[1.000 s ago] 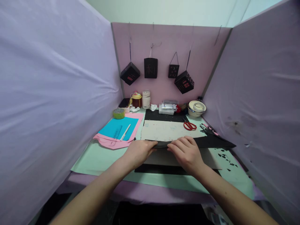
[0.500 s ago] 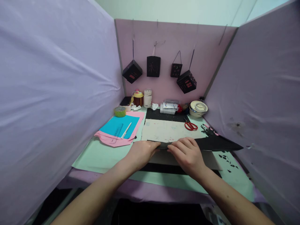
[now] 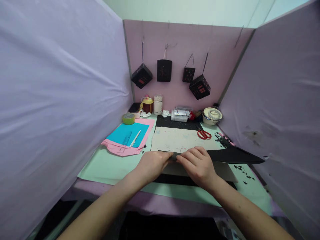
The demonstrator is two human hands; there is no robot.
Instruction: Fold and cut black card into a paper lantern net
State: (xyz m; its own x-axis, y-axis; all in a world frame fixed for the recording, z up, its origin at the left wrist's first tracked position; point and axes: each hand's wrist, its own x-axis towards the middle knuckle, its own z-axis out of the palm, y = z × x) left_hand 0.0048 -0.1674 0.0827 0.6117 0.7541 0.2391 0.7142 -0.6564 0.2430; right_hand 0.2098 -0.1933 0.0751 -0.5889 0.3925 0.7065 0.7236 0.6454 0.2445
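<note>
Bare forearms, no sleeves, hands (image 3: 175,165) ungloved.

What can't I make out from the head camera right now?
- Fold of the black paper sheet: covered by the left hand and right hand.
- Fingertip grip: tucked against the sheet, unclear.
- Cut-out designs on the hanging black lanterns: too small.
- Contents of the clear box at the back: too small.
- Table's near edge: hidden by the forearms.

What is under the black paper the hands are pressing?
Under the black paper lies a pale board. Both the left hand and right hand cover its middle; anything beneath there is hidden.
</note>
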